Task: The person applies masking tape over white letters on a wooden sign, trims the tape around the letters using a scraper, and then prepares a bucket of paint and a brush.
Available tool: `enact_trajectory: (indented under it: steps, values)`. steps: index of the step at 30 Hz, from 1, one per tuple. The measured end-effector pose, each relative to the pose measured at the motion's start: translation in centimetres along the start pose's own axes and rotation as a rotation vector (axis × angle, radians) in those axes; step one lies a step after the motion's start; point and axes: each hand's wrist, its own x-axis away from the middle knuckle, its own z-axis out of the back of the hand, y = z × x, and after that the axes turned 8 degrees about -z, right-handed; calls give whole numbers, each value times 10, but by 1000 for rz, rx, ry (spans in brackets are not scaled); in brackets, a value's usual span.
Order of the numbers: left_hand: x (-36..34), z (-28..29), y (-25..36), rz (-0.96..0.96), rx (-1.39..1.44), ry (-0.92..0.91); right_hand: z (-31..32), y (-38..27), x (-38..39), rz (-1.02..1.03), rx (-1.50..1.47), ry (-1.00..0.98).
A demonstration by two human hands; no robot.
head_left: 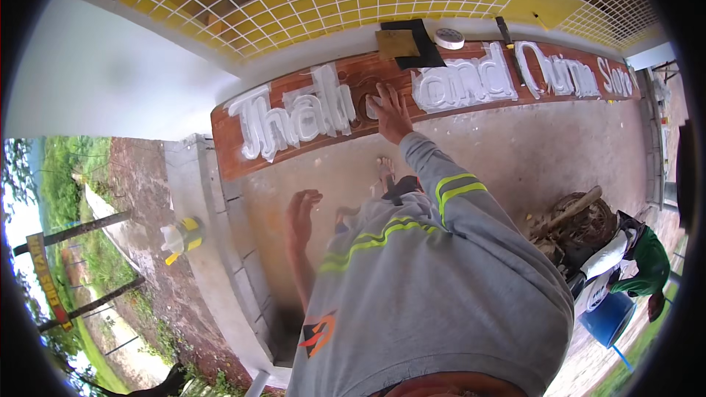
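Note:
A long brown wooden sign board (pixel 434 116) with white lettering stretches across the work area; pale masking strips surround many of the letters. My right hand (pixel 390 114) lies on it with fingers spread, over a rounded letter shape on a stretch of bare brown wood. A small whitish patch shows by its fingertips; I cannot make out what it is. My left hand (pixel 300 215) hangs in the air below the board, fingers loosely bent and nothing visible in it. Behind the board's upper edge lie a tan sheet (pixel 398 44), a black sheet (pixel 425 50) and a white tape roll (pixel 449 38).
A dark-handled tool (pixel 504 30) leans at the board's top edge, below white wire mesh (pixel 316 0). At left, a clear-and-yellow container (pixel 181 238) stands on a concrete ledge (pixel 213 279). A motorcycle wheel (pixel 588 224), a blue bucket (pixel 609 320) and a person in green (pixel 651 265) are at right.

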Motion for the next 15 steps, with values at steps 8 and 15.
enact_trajectory:
  steps: [8, 15]
  values:
    - [-55, -41, -10, -20, 26, 7, 67, -30, 10, -216, -887, -156]
    - [-107, -97, 71, 28, 228, -243, 84, -65, 3, 69, -814, 40]
